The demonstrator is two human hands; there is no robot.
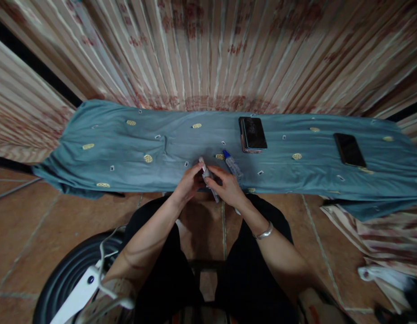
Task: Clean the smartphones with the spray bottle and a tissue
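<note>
A slim pale pen-shaped thing (215,195) slants between my hands above the near edge of the cloth; its exact kind is not clear. The fingers of my left hand (189,183) are closed around its upper part, partly hidden. From the other side my right hand (225,184) pinches it with thumb and forefinger. Just beyond the right hand, a clear marker-like tube with a blue cap (231,163) lies on the blue-green cloth (174,171), its lower end close to the knuckles.
A stack of phone-like slabs (254,133) sits behind the tube. Farther right lies a dark phone (349,150). Pleated curtains (208,54) hang behind the cloth-covered surface. At lower left, a white power strip (78,292) with a cable rests over a black round ribbed object (60,279).
</note>
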